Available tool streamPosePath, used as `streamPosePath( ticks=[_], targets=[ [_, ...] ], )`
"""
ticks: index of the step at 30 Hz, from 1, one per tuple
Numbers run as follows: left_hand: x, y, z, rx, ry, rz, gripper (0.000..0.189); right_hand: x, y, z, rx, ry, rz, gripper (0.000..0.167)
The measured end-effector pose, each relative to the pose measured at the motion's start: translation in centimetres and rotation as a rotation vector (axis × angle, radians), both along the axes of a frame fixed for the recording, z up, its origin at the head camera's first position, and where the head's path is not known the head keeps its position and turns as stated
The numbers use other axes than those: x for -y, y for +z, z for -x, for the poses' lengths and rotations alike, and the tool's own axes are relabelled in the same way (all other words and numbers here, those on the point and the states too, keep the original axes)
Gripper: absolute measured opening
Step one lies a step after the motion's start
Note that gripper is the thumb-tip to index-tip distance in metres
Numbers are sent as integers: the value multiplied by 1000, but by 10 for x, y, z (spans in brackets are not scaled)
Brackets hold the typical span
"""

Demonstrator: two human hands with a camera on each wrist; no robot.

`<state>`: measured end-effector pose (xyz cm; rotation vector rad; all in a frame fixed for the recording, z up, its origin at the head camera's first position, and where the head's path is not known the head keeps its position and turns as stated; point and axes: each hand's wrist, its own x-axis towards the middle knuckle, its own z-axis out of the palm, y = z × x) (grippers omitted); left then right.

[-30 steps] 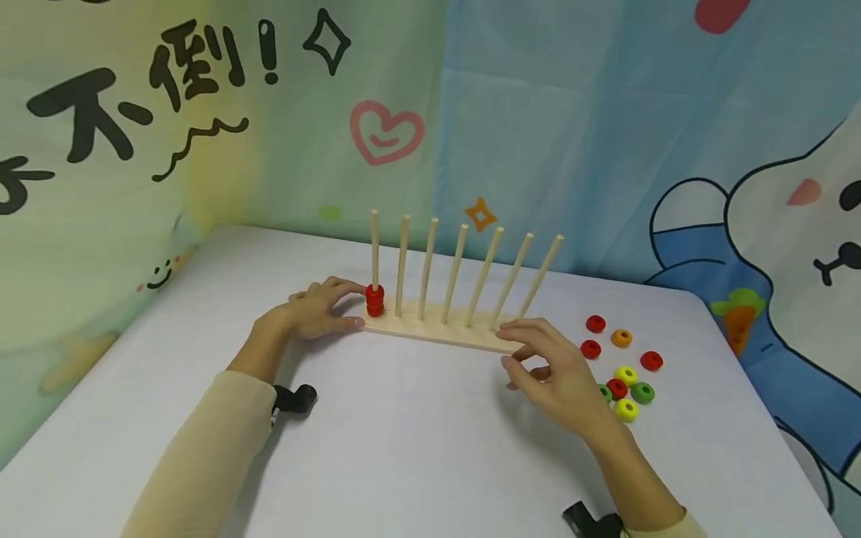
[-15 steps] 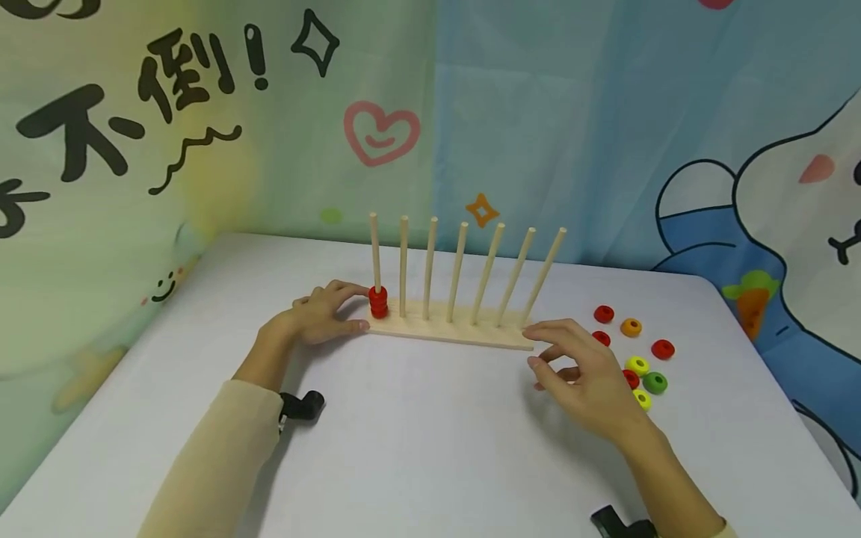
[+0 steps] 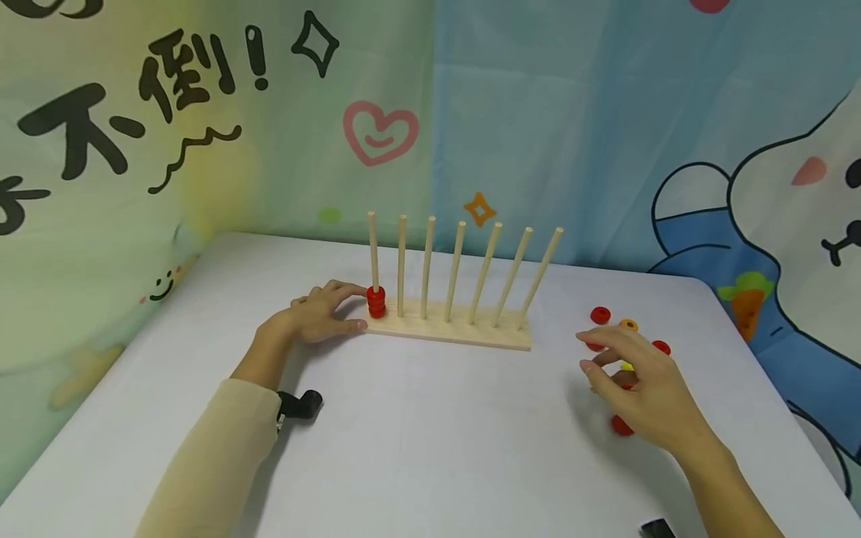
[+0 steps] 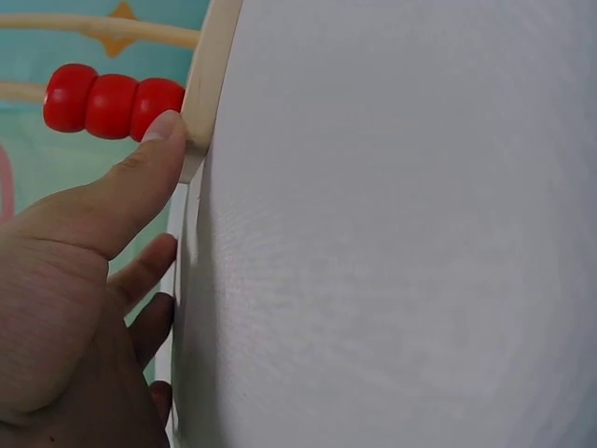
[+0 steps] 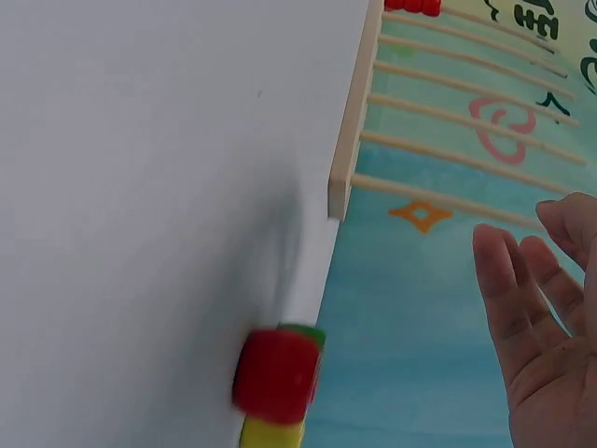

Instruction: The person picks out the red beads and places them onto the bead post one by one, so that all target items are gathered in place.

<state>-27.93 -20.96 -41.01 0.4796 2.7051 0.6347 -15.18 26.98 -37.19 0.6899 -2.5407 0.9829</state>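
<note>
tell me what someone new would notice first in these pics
Probably the three red beads stacked on the leftmost peg of the pale rack, whose left end the left hand touches. Next comes the right hand, right of the rack, partly hiding the scattered beads in the head view. Behind, bold black writing stands out at upper left.

A person's left grip rests against the left end of the wooden peg stand, left thumb touching it, the sleeved left forearm angled toward it; right of the stand, the right grip hovers, fingers loosely bent, right forearm bare
</note>
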Motion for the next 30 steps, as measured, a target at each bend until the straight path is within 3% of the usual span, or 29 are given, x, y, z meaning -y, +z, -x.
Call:
streamPosePath(
  ticks=[5,15,30],
  targets=[
    [-1,1,0,-1,-6,1,70,-15,-5,-3,19,-56,-41,50],
    [0,0,1,-1,-3,0,71,-34,-6,-6,11,-89,-146,52],
    [0,0,4,12,7,35,71,-59,-18,-20,252,-112,-299,49]
  ],
)
